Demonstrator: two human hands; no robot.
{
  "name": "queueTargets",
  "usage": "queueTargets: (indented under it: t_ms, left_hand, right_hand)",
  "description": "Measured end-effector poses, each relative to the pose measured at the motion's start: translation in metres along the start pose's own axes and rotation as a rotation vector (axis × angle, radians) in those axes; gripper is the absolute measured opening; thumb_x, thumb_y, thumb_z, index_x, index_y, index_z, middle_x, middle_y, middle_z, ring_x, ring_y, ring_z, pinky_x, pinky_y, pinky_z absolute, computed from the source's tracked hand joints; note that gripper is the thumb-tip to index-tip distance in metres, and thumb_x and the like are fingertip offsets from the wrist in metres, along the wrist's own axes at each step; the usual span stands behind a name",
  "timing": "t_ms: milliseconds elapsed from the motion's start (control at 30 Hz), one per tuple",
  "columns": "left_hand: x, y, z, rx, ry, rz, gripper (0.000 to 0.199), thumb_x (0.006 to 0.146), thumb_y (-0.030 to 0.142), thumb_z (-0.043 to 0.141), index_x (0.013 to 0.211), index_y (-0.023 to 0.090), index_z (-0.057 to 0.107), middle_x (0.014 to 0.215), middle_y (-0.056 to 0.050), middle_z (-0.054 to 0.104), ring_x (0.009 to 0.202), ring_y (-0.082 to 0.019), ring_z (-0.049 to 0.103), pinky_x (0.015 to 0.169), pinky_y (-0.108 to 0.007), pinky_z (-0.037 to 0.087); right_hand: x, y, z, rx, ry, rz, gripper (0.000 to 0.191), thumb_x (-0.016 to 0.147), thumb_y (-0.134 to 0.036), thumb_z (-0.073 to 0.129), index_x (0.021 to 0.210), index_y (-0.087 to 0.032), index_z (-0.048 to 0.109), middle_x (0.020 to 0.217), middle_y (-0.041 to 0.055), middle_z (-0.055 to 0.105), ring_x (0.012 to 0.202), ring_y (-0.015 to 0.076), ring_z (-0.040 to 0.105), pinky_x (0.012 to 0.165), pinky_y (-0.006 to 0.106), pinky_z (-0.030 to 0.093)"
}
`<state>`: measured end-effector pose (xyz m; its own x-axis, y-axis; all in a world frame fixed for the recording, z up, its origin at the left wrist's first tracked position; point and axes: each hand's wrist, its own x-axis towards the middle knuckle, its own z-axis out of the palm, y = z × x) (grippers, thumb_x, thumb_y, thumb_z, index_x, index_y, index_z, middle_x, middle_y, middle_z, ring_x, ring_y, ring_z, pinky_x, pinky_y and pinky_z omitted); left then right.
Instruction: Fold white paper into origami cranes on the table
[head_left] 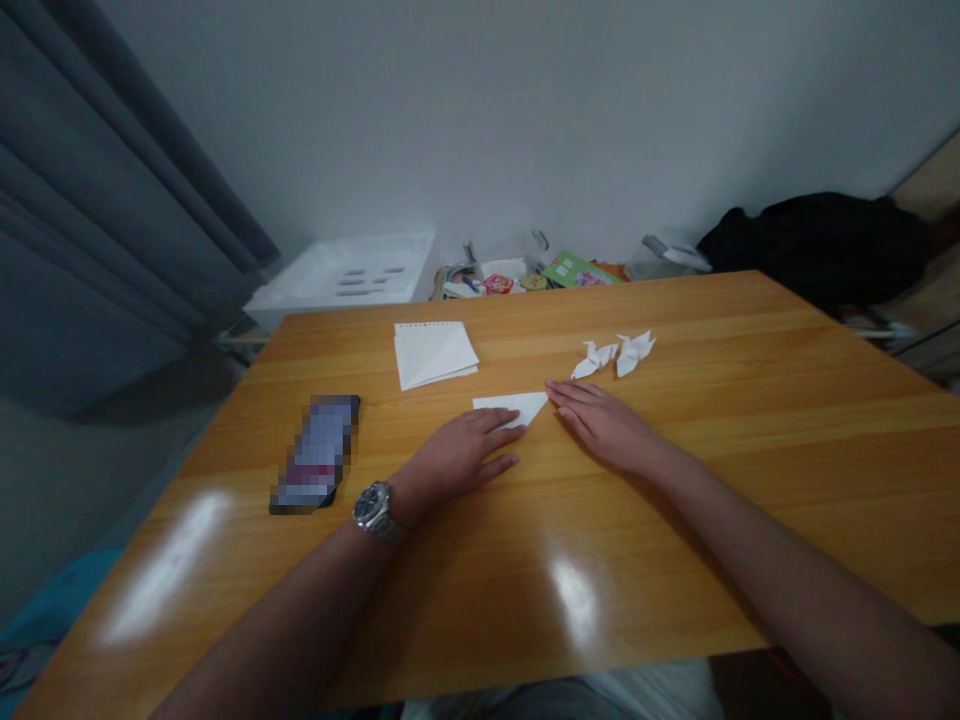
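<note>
A folded triangle of white paper (531,402) lies flat on the wooden table, its long edge facing away from me. My left hand (469,450), with a metal watch at the wrist, rests over its left part with fingers spread, hiding some of the sheet. At the triangle's right corner, the fingertips of my right hand (596,420) touch the paper, fingers stretched out and lying close together. Just beyond that hand stand two folded paper cranes (595,358), (635,353).
A stack of white notepaper (433,355) lies at the back left of the table (480,600). A phone (316,455) with a blurred screen is left of my left hand. Behind the table's far edge are a white plastic tray (360,270), a green booklet (577,270) and black cloth (817,240).
</note>
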<state>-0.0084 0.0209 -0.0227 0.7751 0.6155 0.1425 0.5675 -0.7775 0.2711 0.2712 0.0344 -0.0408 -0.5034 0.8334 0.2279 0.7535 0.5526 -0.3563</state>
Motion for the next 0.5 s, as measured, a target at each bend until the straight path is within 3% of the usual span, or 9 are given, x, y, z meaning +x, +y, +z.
queueTargets:
  t_ms: [500]
  left_hand:
    - [0.0021, 0.0050, 0.0000, 0.043, 0.023, -0.020, 0.041, 0.102, 0.047, 0.044, 0.129, 0.022, 0.062, 0.145, -0.010, 0.055, 0.131, -0.026, 0.053, 0.113, -0.043, 0.043]
  right_hand:
    - [0.0001, 0.0047, -0.0033, 0.033, -0.001, 0.035, 0.053, 0.104, -0.040, 0.030, 0.140, -0.012, 0.058, 0.149, 0.0143, 0.052, 0.138, 0.0271, 0.049, 0.117, 0.049, 0.038]
